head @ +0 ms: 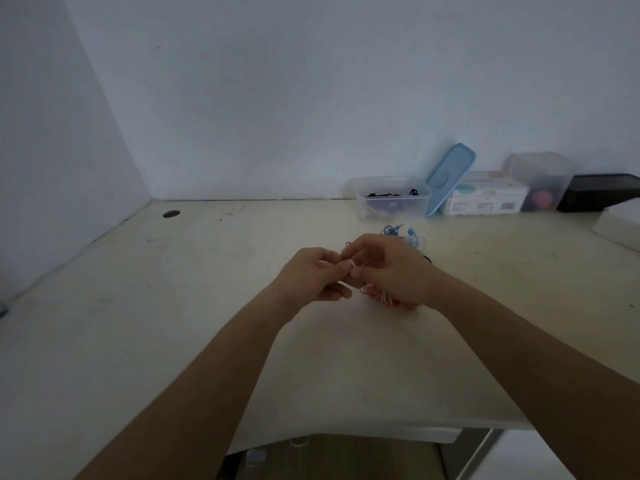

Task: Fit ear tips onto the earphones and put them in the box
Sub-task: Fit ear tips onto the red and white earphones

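1. The table (173, 306) is seen from its near edge. Both forearms reach over it toward the clear box (394, 207), which stands at the far side against the wall.
2. Short of the clear box and a little left of it, the left hand (318, 275) and the right hand (391, 271) meet fingertip to fingertip, with the fingers of both curled.
3. A small pale piece (350, 264) is pinched where the fingertips meet. Whether it is an ear tip or a bud cannot be told, as it is too small and blurred.
4. A pinkish cable (375, 296) is bunched under the right hand and is judged to be gripped by it.
5. The fitting step is judged to be in hand, and nothing pinkish is seen in the clear box.
6. Between the hands and the clear box lie the blue earphones (398, 232), loosely coiled on the table, with a black cable (427, 258) beside the right wrist.
7. From the hands, the clear box lies ahead and slightly right, its long side running left to right. The right hand is the nearer to it, so a drop-in is judged easier from that side.
8. A blue lid (450, 178) leans against the right end of the clear box, leaving the top open. A white carton (485, 197) stands further right.
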Action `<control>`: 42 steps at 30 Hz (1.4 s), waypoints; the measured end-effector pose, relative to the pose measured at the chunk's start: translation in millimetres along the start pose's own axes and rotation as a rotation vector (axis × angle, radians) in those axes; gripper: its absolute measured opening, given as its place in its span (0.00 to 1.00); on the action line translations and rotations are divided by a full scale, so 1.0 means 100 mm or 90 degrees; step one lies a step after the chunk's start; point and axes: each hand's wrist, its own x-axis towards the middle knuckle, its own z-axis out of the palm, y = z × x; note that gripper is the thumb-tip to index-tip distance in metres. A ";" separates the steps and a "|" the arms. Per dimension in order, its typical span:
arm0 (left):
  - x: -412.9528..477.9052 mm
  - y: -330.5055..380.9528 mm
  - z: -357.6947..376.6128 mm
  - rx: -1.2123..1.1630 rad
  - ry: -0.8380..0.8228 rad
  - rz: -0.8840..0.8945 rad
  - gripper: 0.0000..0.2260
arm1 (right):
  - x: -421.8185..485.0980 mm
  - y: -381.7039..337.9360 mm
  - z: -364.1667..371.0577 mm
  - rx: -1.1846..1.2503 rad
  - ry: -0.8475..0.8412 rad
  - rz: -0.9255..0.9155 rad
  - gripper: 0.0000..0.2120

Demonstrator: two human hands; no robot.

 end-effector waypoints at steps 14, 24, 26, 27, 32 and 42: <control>0.28 -0.22 -0.83 0.233 0.307 0.068 0.03 | 0.47 0.02 0.04 0.172 0.025 0.144 0.06; 0.37 -0.42 -0.79 0.510 0.201 0.093 0.02 | 0.59 0.15 0.25 0.234 0.054 0.171 0.07; 0.36 -0.41 -0.78 0.503 0.201 0.079 0.01 | 0.57 0.16 0.25 0.272 0.064 0.168 0.07; 0.37 -0.41 -0.78 0.503 0.203 0.073 0.01 | 0.57 0.17 0.24 0.286 0.067 0.169 0.07; 0.39 -0.37 -0.72 0.520 0.188 0.033 0.03 | 0.53 0.21 0.24 0.298 0.067 0.161 0.06; 0.32 -0.27 -0.60 0.305 0.253 0.177 0.02 | 0.43 0.21 0.20 0.339 0.059 0.134 0.05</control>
